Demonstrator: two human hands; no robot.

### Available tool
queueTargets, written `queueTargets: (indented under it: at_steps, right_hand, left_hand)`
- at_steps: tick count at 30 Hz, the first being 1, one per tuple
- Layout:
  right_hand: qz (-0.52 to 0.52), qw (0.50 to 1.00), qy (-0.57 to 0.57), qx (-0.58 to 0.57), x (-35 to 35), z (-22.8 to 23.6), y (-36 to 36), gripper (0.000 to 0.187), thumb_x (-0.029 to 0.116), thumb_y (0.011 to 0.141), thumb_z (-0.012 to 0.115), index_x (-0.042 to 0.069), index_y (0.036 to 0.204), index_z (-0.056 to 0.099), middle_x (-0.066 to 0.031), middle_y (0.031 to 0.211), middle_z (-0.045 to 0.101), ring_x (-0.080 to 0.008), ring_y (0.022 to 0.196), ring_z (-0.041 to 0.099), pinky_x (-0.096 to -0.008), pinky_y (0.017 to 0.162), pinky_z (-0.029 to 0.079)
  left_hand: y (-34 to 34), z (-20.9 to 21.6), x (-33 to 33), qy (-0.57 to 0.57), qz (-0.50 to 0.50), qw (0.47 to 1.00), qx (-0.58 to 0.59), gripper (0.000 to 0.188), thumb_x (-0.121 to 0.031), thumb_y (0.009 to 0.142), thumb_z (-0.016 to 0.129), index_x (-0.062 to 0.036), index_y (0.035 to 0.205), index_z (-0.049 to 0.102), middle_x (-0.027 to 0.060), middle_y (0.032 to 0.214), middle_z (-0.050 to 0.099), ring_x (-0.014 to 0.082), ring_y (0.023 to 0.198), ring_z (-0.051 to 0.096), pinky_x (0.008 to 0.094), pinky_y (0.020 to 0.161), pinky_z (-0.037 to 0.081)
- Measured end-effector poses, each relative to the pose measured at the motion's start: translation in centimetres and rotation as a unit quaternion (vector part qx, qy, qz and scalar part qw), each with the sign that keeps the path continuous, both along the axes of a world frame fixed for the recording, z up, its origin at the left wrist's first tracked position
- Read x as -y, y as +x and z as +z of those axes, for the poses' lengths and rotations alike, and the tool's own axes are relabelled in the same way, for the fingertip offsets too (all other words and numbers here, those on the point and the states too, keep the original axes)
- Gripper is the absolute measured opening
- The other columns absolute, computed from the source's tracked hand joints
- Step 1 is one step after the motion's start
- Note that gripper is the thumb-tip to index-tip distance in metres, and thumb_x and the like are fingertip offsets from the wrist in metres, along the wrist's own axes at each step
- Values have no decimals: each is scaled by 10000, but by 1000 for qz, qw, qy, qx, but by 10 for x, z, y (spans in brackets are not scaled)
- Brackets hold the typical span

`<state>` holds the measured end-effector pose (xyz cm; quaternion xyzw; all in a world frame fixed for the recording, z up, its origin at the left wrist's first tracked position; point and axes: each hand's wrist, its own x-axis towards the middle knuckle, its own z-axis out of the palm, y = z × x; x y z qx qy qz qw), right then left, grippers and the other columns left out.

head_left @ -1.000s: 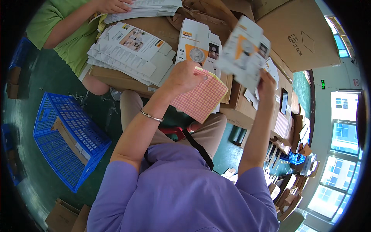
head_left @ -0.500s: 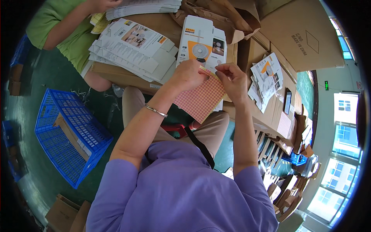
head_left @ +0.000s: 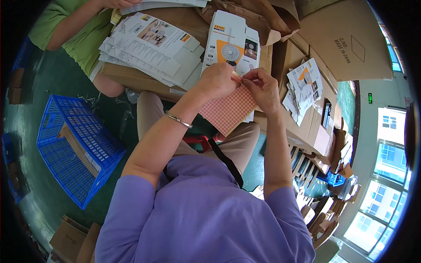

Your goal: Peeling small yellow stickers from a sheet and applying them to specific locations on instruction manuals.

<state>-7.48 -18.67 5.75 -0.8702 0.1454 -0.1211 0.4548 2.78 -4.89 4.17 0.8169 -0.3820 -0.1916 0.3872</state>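
My left hand [head_left: 218,82] is closed on a sheet of small round orange-pink stickers [head_left: 228,111], which hangs tilted above my lap. At the sheet's upper edge, the thumb and fingers of my right hand [head_left: 264,90] are pinched together, close to the left fingertips. Whether a loose sticker is between the right fingers is too small to tell. Just beyond both hands lies a stack of flat white-and-orange printed fan boxes [head_left: 228,37], its lower end partly hidden by my left hand.
Flattened white cartons [head_left: 151,48] fan out at the left on a cardboard box. A smaller pile [head_left: 302,90] and a phone [head_left: 326,113] lie at the right. A blue crate [head_left: 81,149] stands on the floor. A co-worker's arm [head_left: 72,24] reaches in at the upper left.
My right hand has moved slightly left and down, bringing its fingertips nearer the left hand at the sheet's top edge. The view has shifted a little.
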Motion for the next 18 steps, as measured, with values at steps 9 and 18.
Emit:
queueTargets:
  at_steps: [9, 18]
  right_hand:
    - [6, 1000, -21, 19, -1, -2, 0, 103, 5, 761, 678, -7, 842, 616, -76, 837, 609, -154, 754, 619, -281, 705, 504]
    - [12, 997, -34, 73, -2, -5, -1, 90, -13, 772, 646, -14, 840, 587, -83, 841, 587, -172, 773, 610, -294, 699, 506]
  left_hand:
    - [-1, 2, 0, 13, -1, 1000, -1, 228, -221, 722, 704, -10, 806, 683, 215, 804, 648, 360, 793, 640, 418, 721, 507]
    - [0, -3, 2, 12, 4, 1000, 5, 222, -222, 726, 699, -21, 820, 690, 205, 814, 655, 357, 798, 641, 414, 735, 511]
